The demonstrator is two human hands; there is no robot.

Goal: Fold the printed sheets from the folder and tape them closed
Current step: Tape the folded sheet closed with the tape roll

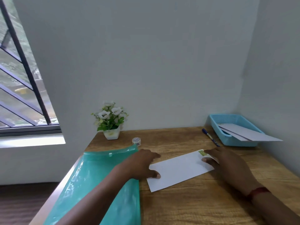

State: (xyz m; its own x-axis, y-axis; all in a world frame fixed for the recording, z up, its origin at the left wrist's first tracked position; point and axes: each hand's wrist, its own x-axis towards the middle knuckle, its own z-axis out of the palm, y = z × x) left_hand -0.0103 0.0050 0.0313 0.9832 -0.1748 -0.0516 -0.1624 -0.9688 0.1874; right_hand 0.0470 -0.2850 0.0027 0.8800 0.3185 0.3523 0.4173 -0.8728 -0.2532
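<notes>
Paper is what I am watching: one folded white sheet (179, 169) is lying flat on the wooden desk (194, 205), slanted so that its far right end is pointing towards the back corner, and a small green printed patch is showing at that end. I am seeing two bare hands pressing on it, well apart from each other. My left hand (142, 163) is resting on the sheet's left end with the fingers spread and the thumb tip flat on the paper, gripping nothing. My right hand (227, 166) is lying over the right end, palm down, the thumb pressing the sheet near the green patch; it too is flat rather than closed around anything, and one red band is sitting on that wrist. One green plastic folder (100, 181) is lying just beside the sheet on the left, under my left forearm, with its snap flap towards the wall. One small roll of tape (136, 141) is standing beyond the folder's far corner. One blue pen (210, 137) is lying near the back right, next to one blue tray (233, 129), which is holding what I am counting as two folded white sheets sticking out over its rim. One potted plant (110, 120) with white flowers is standing against the wall.
</notes>
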